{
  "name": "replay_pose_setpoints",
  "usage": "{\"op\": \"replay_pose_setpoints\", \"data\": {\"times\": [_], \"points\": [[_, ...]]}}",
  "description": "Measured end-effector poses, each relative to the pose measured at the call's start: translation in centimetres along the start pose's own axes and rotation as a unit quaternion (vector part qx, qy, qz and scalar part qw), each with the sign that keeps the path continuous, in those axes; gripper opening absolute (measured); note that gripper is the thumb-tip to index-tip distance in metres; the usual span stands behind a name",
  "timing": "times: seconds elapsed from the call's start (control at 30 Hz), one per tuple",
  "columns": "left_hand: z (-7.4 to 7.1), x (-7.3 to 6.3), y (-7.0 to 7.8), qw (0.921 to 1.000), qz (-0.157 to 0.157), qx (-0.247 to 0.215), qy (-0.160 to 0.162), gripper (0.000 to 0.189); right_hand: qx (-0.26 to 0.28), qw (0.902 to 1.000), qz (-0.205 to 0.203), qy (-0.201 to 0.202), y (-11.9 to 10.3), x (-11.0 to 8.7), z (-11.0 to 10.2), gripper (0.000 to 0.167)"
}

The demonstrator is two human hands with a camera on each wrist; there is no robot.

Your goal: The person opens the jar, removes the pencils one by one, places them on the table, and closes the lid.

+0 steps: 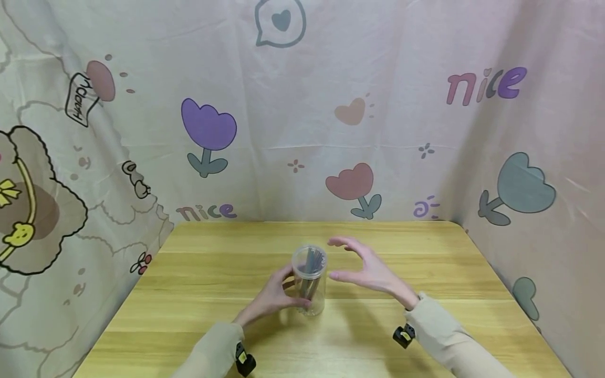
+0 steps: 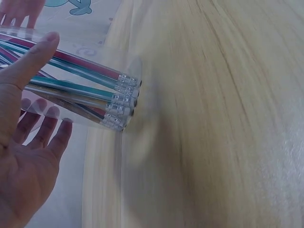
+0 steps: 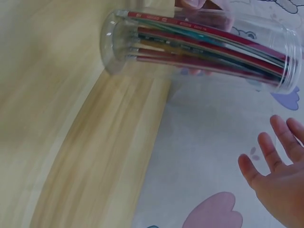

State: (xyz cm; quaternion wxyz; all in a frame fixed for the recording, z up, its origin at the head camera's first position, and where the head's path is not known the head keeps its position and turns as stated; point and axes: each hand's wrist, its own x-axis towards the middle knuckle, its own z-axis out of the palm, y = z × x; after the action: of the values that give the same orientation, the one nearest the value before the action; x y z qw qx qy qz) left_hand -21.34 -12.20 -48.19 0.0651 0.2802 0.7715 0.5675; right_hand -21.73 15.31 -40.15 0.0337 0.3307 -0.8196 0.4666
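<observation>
A clear plastic jar [image 1: 317, 300] with a round clear lid [image 1: 309, 262] stands upright near the middle of the table. Inside it lean several pencils [image 3: 209, 40] in red, teal and gold-brown, their metal-banded eraser ends [image 2: 124, 90] at the bottom. My left hand [image 1: 279, 292] grips the jar from the left side, thumb across the front and fingers behind. To the right of the jar, my right hand [image 1: 366, 268] hovers near the lid, apart from it, with thumb and fingers spread and nothing between them.
The wooden table [image 1: 212, 273] reaches back to a printed cloth [image 1: 402, 131], which also hangs along both sides. Each wrist carries a small black camera, one on the left [image 1: 244, 359] and one on the right [image 1: 404, 336].
</observation>
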Motion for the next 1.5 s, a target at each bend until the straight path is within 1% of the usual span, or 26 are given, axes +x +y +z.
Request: {"op": "replay_pose_setpoints", "data": {"times": [0.1,0.23,0.37,0.47,0.63,0.83,0.97,1.13,1.27,1.5], "points": [[0.0,-0.1,-0.1,1.0000,0.000,-0.004,-0.007,0.091,0.008,0.9998,-0.008,-0.015,-0.2,0.6,0.4,0.069],[0.1,-0.1,-0.1,1.0000,-0.002,0.001,-0.006,0.093,0.021,0.9994,-0.008,-0.028,-0.3,1.3,1.0,0.070],[0.4,-0.1,0.0,0.9999,-0.008,0.009,-0.001,0.100,0.030,0.9990,0.005,-0.033,-0.3,1.8,1.5,0.071],[0.4,0.0,0.1,0.9998,-0.015,0.008,0.002,0.103,0.039,0.9984,0.006,-0.039,-0.4,2.2,1.9,0.073],[0.3,0.2,0.1,0.9998,-0.015,0.012,0.004,0.103,0.051,0.9976,0.012,-0.045,-0.7,2.6,2.3,0.079],[0.3,0.4,0.1,0.9998,-0.013,0.013,0.001,0.101,0.051,0.9976,0.028,-0.037,-0.6,3.0,2.9,0.080],[0.2,0.5,0.3,0.9998,-0.018,0.012,-0.004,0.101,0.046,0.9984,0.023,-0.021,-0.4,3.2,3.1,0.077],[0.0,0.5,0.4,0.9998,-0.013,0.010,-0.014,0.097,0.039,0.9991,0.009,-0.010,-0.2,3.3,3.2,0.074],[0.0,0.4,0.4,0.9997,-0.013,0.009,-0.020,0.094,0.038,0.9993,0.003,-0.005,0.0,3.3,3.3,0.072],[0.0,0.5,0.1,0.9995,-0.016,0.015,-0.021,0.091,0.045,0.9989,0.006,-0.007,0.4,3.3,3.3,0.072]]}}
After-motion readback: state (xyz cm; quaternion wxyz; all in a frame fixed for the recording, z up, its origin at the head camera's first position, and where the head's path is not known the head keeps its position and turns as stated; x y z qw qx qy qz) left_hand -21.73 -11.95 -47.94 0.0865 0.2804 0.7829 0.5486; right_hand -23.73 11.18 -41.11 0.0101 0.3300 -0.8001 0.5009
